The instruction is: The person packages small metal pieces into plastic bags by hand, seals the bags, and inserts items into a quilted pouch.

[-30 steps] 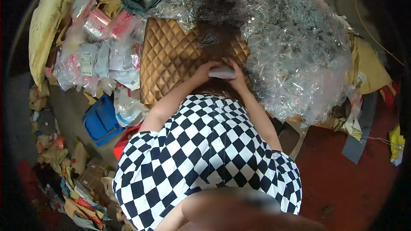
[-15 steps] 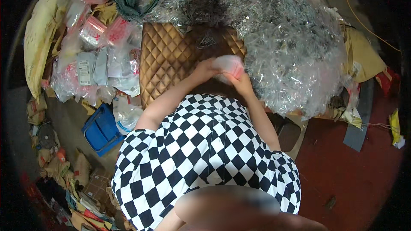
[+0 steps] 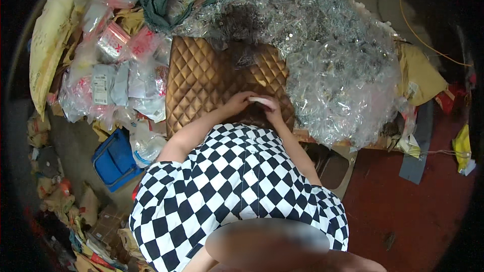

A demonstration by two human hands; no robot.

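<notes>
pinching a small clear packet [image 3: 261,100] between left hand [image 3: 237,103] and right hand [image 3: 272,110], above the quilted brown cushion [image 3: 201,80]. risk noted: the slick film could slip loose, dropping the packet into the heap of clear packets [image 3: 343,85] beside it.

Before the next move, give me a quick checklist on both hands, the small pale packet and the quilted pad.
1. Left hand touching the small pale packet: ok.
2. Right hand on the same packet: ok.
3. Packet held over the brown quilted pad: ok.
4. Packet contents: cannot tell, too small.
5. Bare patch of pad beside the hands: ok.
6. Heap of clear plastic bags kept off the pad: not ok, it overlaps the pad's right edge.
</notes>
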